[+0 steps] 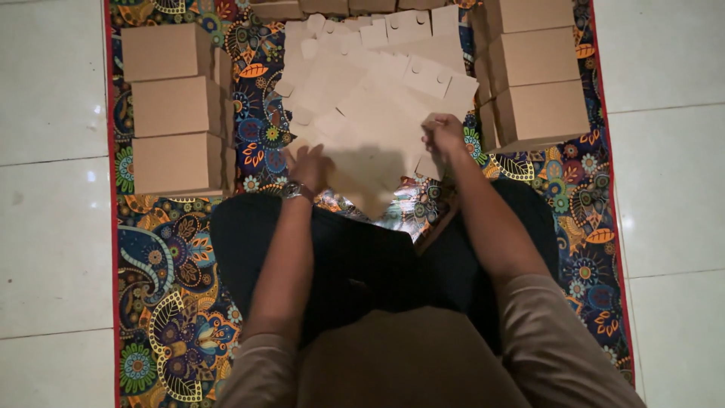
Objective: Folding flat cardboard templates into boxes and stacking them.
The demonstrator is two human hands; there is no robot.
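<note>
Two bare hands work at the near edge of a loose heap of flat cardboard blanks (370,98) spread on a patterned mat (174,249) that lies on a pale tiled floor (53,189). The right hand (444,134) has its grip closed, fingers pinched on the near right edge of a blank at the top of the heap. The left hand (310,166), with a wristwatch (296,190) on its wrist, rests on the near left part of the heap; shadow hides its fingers, so I cannot tell whether that grip is closed on a sheet or just pressing flat. The person sits with dark-trousered legs (355,264) folded close to the heap.

Three folded boxes (170,109) stand in a row on the left of the mat, running from near to far. Another stack of boxes (536,72) stands on the right, just beside the heap and near the right hand. More box edges show at the far end.

As for risk: the blanks overlap at many angles, so pulling one could drag its neighbours and slide the heap toward the knees. The tabs and slots on the sheets look liable to snag and tear. A wide swing of the right arm could knock the right-hand boxes out of line.
</note>
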